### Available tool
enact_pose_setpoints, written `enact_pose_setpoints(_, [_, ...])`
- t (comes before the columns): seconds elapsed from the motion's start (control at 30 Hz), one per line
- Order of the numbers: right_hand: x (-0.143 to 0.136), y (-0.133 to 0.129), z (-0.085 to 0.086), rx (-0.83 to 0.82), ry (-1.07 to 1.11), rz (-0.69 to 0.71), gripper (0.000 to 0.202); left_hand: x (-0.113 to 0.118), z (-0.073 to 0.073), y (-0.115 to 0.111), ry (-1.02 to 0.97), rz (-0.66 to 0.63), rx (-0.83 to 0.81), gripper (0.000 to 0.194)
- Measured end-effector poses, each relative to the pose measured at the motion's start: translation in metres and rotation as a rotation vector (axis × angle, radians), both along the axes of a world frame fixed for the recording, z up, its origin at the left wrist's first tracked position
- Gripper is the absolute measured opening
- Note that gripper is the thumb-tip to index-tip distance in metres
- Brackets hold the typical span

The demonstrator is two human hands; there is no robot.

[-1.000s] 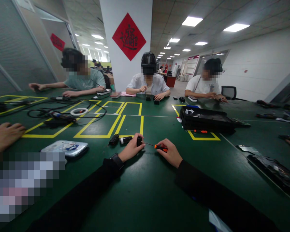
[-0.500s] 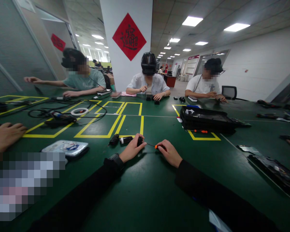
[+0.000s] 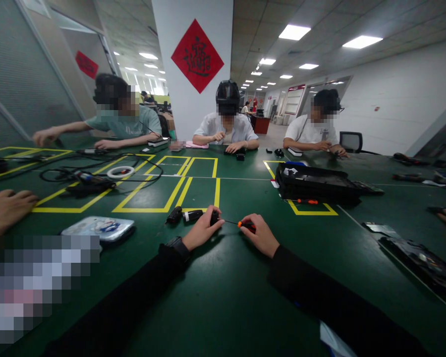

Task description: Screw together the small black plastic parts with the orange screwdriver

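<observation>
My left hand is closed around a small black part, whose exact kind I cannot make out. A screwdriver with an orange and black handle lies in the closed fingers of my right hand. Its thin shaft points left, and the tip reaches the black part at my left fingers. Just beyond my left hand, a black cylindrical piece with a white band rests on the green table. Beside it is another small black piece.
A black tray stands at the right, with an orange-handled tool before it. An opened device lies farther right. Cables and a patterned case occupy the left. Other people sit opposite; another person's hand rests at left.
My right fingers have shifted on the screwdriver, and more of its handle now shows. Both hands stay in nearly the same place. The view has moved slightly.
</observation>
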State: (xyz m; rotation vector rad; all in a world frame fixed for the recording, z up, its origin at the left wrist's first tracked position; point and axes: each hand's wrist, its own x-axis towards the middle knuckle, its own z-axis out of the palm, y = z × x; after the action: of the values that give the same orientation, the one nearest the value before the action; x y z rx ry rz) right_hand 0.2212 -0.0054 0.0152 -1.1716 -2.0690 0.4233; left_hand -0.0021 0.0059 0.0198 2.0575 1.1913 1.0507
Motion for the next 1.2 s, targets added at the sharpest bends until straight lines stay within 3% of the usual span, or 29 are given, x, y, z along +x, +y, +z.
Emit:
enact_pose_setpoints(0.87, [-0.0011,-0.0002,0.0002,0.015,-0.077,-0.043,0.015,-0.0010,-0.0015,0.0009,0.006,-0.010,-0.001,0.025])
enact_pose_setpoints(1.2, [-0.0008,0.0008,0.0001,0.040,-0.091,0.005,0.013,-0.0003,0.0005,0.0009,-0.001,-0.016,-0.005,0.025])
